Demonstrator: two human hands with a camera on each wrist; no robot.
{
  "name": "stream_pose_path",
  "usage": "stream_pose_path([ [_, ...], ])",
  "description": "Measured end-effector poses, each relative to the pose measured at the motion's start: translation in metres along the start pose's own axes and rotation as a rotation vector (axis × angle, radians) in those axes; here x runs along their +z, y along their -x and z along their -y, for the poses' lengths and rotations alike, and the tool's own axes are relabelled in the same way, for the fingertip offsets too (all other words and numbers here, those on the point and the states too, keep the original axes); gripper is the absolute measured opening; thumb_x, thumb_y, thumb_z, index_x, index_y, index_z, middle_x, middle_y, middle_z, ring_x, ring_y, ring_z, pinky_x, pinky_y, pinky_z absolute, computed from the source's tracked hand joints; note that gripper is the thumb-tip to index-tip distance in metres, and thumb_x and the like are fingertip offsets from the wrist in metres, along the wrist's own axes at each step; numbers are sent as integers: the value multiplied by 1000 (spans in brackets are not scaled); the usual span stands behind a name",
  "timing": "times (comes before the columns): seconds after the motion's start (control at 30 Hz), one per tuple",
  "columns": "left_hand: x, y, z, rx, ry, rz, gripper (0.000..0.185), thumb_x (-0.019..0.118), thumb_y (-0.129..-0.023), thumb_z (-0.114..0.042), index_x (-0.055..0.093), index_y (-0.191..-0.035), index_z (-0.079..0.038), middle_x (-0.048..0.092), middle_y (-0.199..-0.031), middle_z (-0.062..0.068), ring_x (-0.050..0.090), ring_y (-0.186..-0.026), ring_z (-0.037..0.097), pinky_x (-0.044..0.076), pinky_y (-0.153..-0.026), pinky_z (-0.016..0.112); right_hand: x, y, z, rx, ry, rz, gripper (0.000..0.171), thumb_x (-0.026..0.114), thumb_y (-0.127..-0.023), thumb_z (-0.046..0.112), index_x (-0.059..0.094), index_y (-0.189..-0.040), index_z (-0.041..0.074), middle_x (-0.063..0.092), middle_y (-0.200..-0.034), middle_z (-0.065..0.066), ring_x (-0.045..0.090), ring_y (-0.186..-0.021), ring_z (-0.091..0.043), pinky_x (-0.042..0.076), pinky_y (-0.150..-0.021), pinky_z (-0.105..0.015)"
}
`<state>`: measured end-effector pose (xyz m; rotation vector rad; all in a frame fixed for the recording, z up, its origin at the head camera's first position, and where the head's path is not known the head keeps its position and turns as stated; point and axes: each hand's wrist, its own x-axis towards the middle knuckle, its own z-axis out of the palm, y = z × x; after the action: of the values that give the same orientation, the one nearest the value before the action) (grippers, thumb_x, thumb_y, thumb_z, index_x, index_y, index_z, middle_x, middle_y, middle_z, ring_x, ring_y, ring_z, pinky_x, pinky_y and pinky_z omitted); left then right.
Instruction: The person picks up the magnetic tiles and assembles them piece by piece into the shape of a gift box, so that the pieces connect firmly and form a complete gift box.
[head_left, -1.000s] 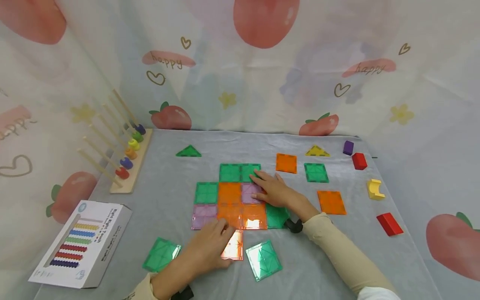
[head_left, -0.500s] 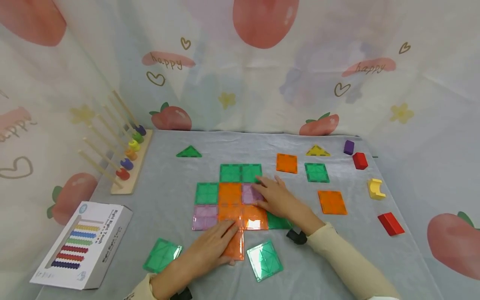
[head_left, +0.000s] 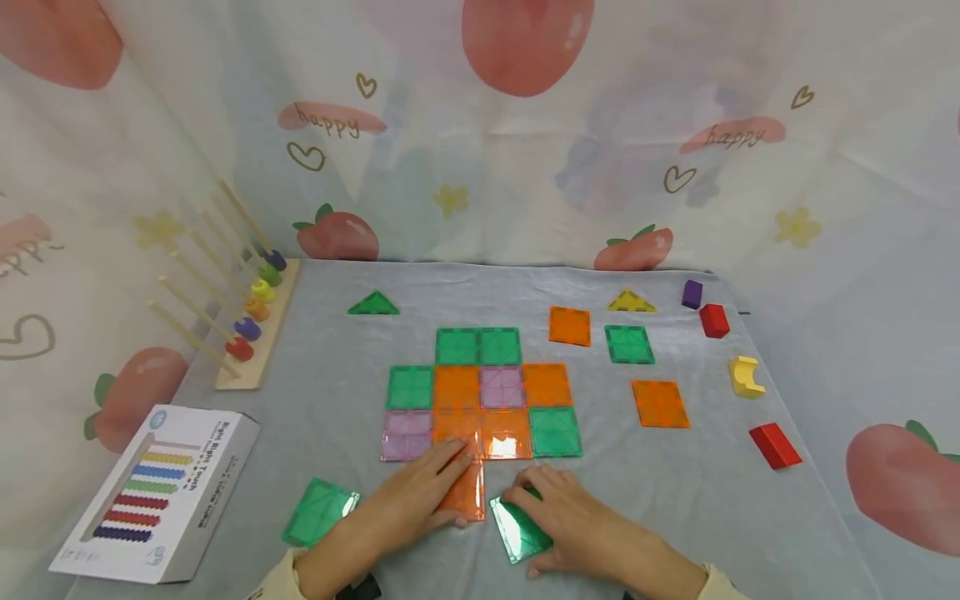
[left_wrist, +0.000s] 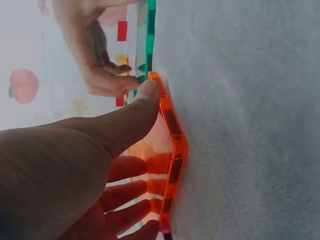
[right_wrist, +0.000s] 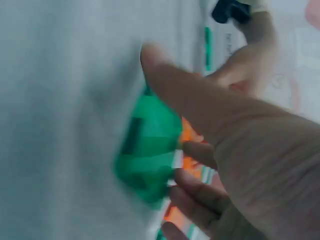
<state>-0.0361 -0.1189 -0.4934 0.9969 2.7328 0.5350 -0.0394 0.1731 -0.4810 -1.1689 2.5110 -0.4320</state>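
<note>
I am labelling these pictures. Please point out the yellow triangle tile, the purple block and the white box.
yellow triangle tile [head_left: 631, 302]: head view, its middle.
purple block [head_left: 692, 293]: head view, its front face.
white box [head_left: 153, 492]: head view, its printed top.

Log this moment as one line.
left hand: presses orange tile | right hand: grips green tile | mosaic: flat
</note>
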Motion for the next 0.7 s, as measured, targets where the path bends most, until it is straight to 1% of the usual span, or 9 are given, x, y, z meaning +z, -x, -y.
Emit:
stream_pose_path([
  [0.1, -1, 0, 0, 4, 5, -5, 83, 75, -94, -45, 46, -159, -2, 41, -165, 16, 46, -148, 33, 45, -117, 49, 7, 1, -1, 26, 14, -29, 81, 85, -79, 61, 55, -144, 23, 51, -136, 4, 48, -126, -18, 47, -105, -45],
  [0.2, -2, 0, -1, 4, 9, 1, 82, 75, -94, -45, 46, -158, -2, 41, -165, 16, 45, -148, 34, 44, -117, 49, 7, 0, -3, 46, 14, -44, 79, 81, -82, 66, 56, -141, 20, 52, -139, 2, 49, -127, -19, 47, -105, -47],
  [0.3, -3, -1, -1, 4, 14, 5, 80, 75, -95, -44, 47, -157, -2, 41, -165, 16, 46, -148, 34, 44, -118, 50, 4, -5, -4, 68, 23, -70, 79, 79, -83, 69, 56, -139, 19, 54, -138, 1, 51, -123, -19, 47, -100, -44],
  [0.4, -3, -2, -1, 8, 2, -6, 72, 71, -99, -43, 50, -155, -2, 44, -163, 16, 48, -147, 34, 45, -117, 49, 1, -12, -4, 77, 66, -119, 79, 81, -83, 67, 57, -138, 17, 55, -132, 2, 51, -115, -17, 44, -91, -37],
  [0.47, -3, -2, -1, 12, -9, -15, 67, 66, -103, -43, 52, -154, -1, 46, -162, 17, 49, -146, 34, 46, -116, 49, 3, -18, -5, 63, 121, -156, 78, 82, -82, 65, 58, -139, 16, 55, -128, 2, 52, -113, -18, 41, -87, -34],
  [0.57, -3, -4, -2, 1, -20, -12, 64, 60, -107, -44, 53, -154, -2, 47, -161, 16, 49, -146, 34, 46, -117, 48, 7, -24, -6, 26, 169, -195, 75, 84, -82, 61, 59, -139, 18, 55, -126, 2, 51, -114, -18, 40, -87, -33],
  [0.63, -3, -4, -4, -9, -30, 0, 65, 62, -106, -43, 52, -155, -2, 46, -162, 16, 48, -147, 33, 44, -118, 48, 10, -26, -6, 3, 177, -218, 72, 84, -82, 60, 60, -136, 20, 56, -127, 2, 52, -115, -17, 41, -89, -34],
  [0.7, -3, -3, -6, -19, -47, 10, 70, 66, -103, -44, 50, -155, -1, 45, -162, 16, 47, -147, 33, 44, -118, 48, 11, -28, -7, -11, 157, -229, 69, 84, -82, 60, 60, -135, 21, 56, -128, 2, 51, -116, -17, 42, -90, -35],
])
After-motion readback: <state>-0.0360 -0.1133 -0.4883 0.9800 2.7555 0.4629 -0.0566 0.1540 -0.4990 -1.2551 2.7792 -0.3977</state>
